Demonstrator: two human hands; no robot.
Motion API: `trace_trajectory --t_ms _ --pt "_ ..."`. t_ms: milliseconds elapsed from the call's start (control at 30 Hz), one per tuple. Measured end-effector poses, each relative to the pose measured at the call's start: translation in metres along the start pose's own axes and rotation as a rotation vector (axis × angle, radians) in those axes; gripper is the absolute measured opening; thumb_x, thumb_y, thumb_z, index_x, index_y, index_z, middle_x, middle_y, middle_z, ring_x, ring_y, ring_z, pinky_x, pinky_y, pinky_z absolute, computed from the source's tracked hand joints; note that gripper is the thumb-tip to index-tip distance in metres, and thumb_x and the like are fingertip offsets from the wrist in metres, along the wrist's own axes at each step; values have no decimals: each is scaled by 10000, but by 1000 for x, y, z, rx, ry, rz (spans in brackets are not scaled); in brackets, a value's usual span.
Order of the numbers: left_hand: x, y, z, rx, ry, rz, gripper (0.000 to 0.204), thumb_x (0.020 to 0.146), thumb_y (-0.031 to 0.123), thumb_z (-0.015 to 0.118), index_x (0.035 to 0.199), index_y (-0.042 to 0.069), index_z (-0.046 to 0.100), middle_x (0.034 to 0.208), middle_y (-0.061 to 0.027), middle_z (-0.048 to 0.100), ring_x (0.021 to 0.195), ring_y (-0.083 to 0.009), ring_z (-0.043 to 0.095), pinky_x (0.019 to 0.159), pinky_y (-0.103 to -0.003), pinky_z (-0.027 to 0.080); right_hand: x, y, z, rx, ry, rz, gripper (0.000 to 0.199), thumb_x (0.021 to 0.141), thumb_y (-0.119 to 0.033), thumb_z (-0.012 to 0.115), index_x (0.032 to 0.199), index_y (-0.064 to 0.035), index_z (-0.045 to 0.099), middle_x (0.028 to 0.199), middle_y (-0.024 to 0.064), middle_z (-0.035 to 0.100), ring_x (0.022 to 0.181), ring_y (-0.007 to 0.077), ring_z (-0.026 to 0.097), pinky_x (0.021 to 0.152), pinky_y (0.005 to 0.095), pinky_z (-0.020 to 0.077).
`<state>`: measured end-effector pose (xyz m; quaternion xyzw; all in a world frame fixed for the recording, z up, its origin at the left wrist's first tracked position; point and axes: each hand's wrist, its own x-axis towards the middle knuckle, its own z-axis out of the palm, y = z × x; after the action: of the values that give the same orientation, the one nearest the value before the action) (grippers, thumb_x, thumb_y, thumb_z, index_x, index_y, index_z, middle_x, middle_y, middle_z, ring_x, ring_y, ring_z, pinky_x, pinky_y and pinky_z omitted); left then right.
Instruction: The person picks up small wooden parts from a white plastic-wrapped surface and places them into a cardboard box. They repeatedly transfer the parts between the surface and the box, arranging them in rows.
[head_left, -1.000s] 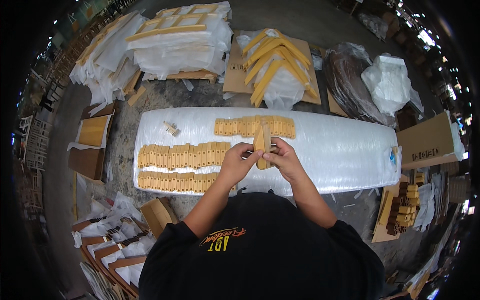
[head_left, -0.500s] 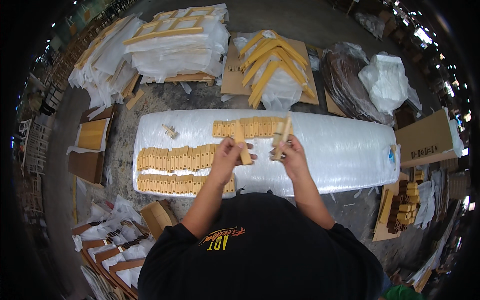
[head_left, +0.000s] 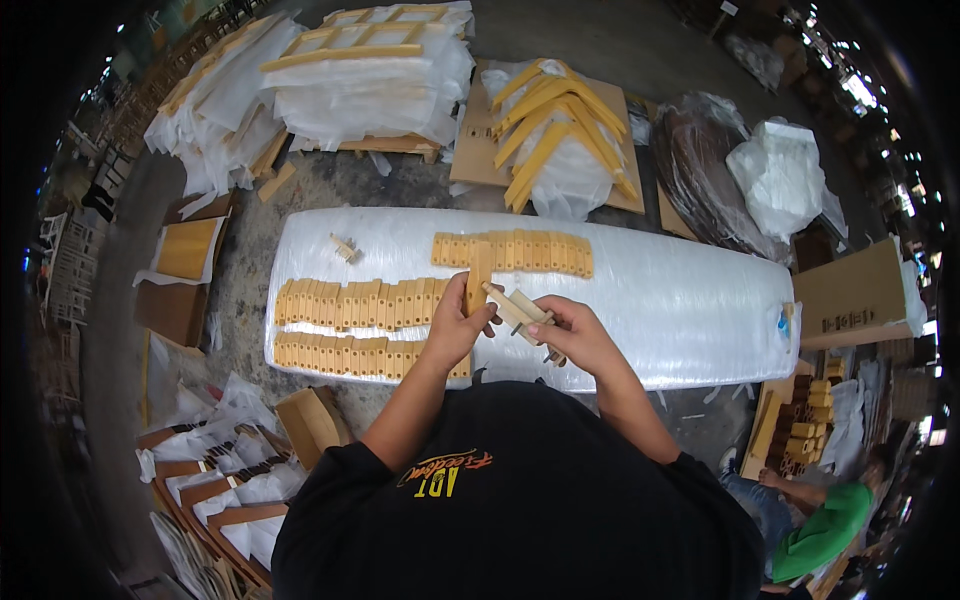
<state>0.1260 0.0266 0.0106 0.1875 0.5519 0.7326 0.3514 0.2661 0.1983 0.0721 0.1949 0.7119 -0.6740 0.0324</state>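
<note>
My left hand [head_left: 455,325] holds a flat yellow wooden block [head_left: 478,278] upright by its lower end. My right hand [head_left: 578,335] grips a second wooden piece [head_left: 515,308] with pegs, tilted so its tip meets the block in my left hand. Both hands hover over the near edge of a long plastic-wrapped white slab [head_left: 680,300]. Rows of matching yellow wooden blocks lie on the slab: two rows [head_left: 350,305] at my left and one row [head_left: 525,252] farther back. A single small wooden piece [head_left: 344,247] lies apart at the back left.
Stacks of wrapped yellow wooden frames [head_left: 370,70] and angled yellow rails [head_left: 555,130] stand beyond the slab. A cardboard box [head_left: 855,295] sits right. More yellow blocks [head_left: 805,430] are piled lower right, next to a person in green [head_left: 830,520]. Wrapped panels [head_left: 215,490] lie lower left.
My hands, spread apart half a second ago with a piece in each, have come together in front of me; the two wooden pieces now touch.
</note>
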Motion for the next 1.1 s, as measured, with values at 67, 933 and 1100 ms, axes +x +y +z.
trace_trajectory --t_ms 67,933,1100 --pt "-4 -1 -1 106 28 -2 481 938 -42 619 1386 17 455 1137 -114 648 857 -188 705 643 -295 579 -3 -6 -2 -17 8 35 281 912 -203 757 1128 -36 685 789 26 664 597 76 553 504 242 447" --pt "17 13 -13 -405 -89 -30 415 1054 167 547 1435 7 512 1281 -138 642 1198 -259 624 1069 -440 492 5 15 6 -55 -56 35 290 901 -233 767 1104 -39 697 762 -2 619 628 68 557 523 240 453" --pt "13 12 -3 -298 -94 -46 457 1047 170 571 1469 19 481 1359 -111 601 1282 -221 574 1107 -397 449 6 9 6 -262 15 -18 264 891 -209 768 1064 -23 695 754 26 630 637 90 571 533 273 453"
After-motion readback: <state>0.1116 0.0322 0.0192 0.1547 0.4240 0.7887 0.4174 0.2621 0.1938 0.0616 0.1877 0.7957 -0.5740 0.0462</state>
